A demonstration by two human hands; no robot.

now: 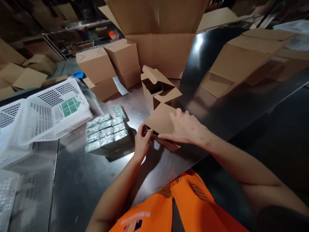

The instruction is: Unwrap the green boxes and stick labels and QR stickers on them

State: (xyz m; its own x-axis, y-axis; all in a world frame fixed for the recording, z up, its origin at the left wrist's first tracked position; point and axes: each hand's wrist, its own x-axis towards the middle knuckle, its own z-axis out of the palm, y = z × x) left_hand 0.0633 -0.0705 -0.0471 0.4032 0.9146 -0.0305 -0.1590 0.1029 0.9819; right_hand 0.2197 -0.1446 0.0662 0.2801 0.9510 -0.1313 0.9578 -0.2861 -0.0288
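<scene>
A small brown cardboard box (159, 117) sits on the metal table in front of me, with a dark gap along its near edge. My left hand (142, 141) pinches the box's left front corner between thumb and fingers. Spread over the right side of the box top is my right hand (187, 127), its thumb lying along the near edge. To the left stands a block of several green-and-silver wrapped packs (107, 132) in rows. One loose wrapped pack (120, 111) lies just behind the block.
An open small carton (156, 88) stands directly behind the box. Closed cartons (96, 64) are stacked at the back left, before a large open carton (166, 54). White perforated baskets (58, 100) line the left side. Another carton (241, 61) lies at the right on the metal table (82, 180).
</scene>
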